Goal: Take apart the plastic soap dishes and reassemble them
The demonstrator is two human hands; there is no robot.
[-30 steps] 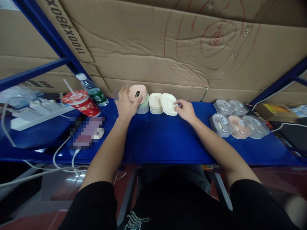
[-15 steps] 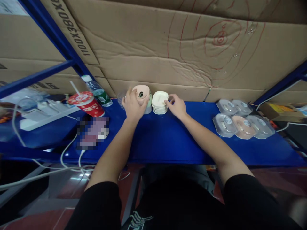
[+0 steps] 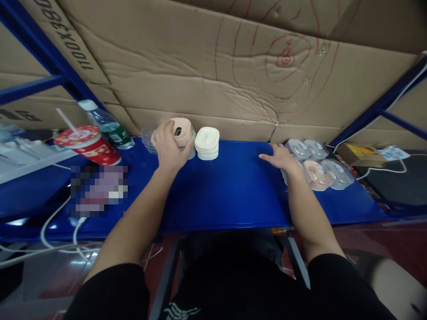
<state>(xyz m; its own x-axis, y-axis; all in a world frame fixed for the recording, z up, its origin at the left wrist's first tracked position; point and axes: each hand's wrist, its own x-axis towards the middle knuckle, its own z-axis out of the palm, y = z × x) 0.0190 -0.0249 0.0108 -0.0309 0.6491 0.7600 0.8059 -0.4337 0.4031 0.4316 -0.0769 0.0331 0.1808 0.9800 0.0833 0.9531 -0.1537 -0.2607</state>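
Observation:
My left hand point(image 3: 169, 146) curls around the side of a stack whose top piece is a pink, rounded-square cover with a dark oval slot point(image 3: 183, 128). Lower parts of that stack look greenish and grey, and my fingers hide some of it. Just right of it rises a neat pile of cream rounded-square pieces point(image 3: 207, 141), which neither hand touches. Over at the right, my right hand point(image 3: 279, 155) is held open, fingers apart and nothing in them. It hovers beside several clear-covered packs, one with a pink insert point(image 3: 317, 174), and partly covers the nearest of them.
Clear round-edged shells point(image 3: 149, 138) stand behind my left hand. Left of them are a water bottle point(image 3: 111, 129), a red paper cup with a straw point(image 3: 95, 149) and white cables. A cardboard wall point(image 3: 187, 66) closes off the back of the blue table point(image 3: 227, 191).
My right hand has left the cream pile and moved right to the clear-covered packs, opening its fingers. My left hand stays on the pink-topped stack. The view has turned to the right.

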